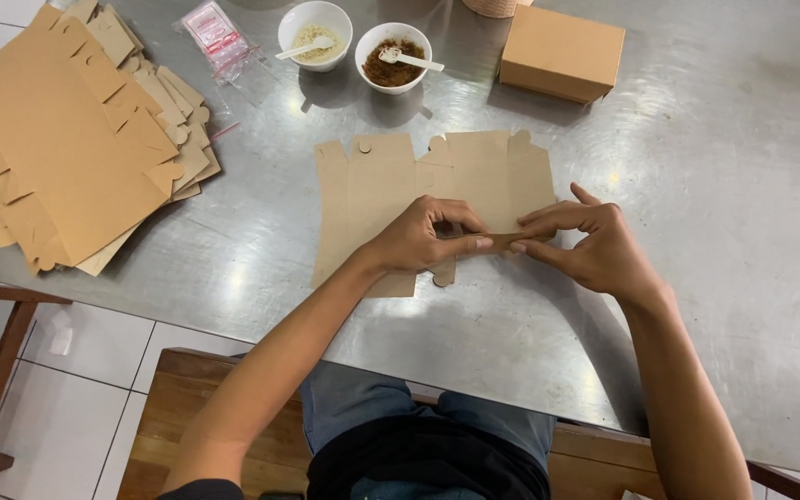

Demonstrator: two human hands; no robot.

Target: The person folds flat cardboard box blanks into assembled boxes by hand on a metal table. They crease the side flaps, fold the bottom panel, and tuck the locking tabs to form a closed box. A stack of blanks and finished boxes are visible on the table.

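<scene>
A flat brown cardboard box blank (391,185) lies unfolded on the steel table (724,185) in front of me. My left hand (423,236) pinches a folded flap along the blank's near edge, thumb and fingers closed on it. My right hand (585,241) grips the same flap from the right side, fingertips nearly meeting those of the left. The flap is bent up between both hands.
A stack of flat brown blanks (67,139) sits at the far left. Behind lie clear plastic bags (219,37), a white bowl of pale grains (315,32), a white bowl of brown powder (393,56), and an assembled brown box (562,51). A wooden bench (196,407) is below.
</scene>
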